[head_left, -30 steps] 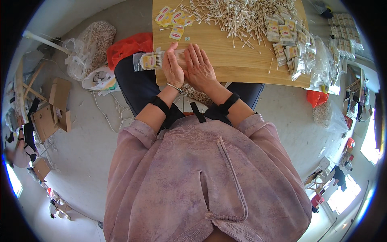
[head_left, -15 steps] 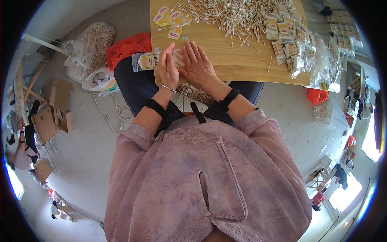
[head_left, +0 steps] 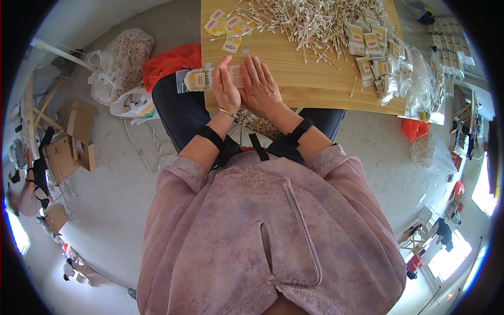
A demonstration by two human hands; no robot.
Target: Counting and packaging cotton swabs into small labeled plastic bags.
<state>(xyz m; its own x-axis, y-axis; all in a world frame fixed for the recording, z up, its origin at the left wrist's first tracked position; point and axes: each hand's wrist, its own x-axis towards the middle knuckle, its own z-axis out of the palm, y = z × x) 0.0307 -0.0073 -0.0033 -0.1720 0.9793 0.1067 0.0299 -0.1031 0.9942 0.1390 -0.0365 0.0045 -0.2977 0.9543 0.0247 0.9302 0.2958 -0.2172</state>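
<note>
Pinching a swab bundle [head_left: 233,76] at the table [head_left: 294,79] edge, left hand [head_left: 224,89] and right hand [head_left: 260,86] risk scattering sticks if pressure eases, with loose swabs [head_left: 304,23] at 1 o'clock.

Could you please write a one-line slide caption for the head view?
Left hand and right hand square a bundle of cotton swabs on a wooden board strewn with loose swabs.

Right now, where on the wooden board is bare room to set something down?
The wooden board is bare along its near edge, right of the right hand, below the loose swabs. Crowded: the far side and the packets at right.
</note>
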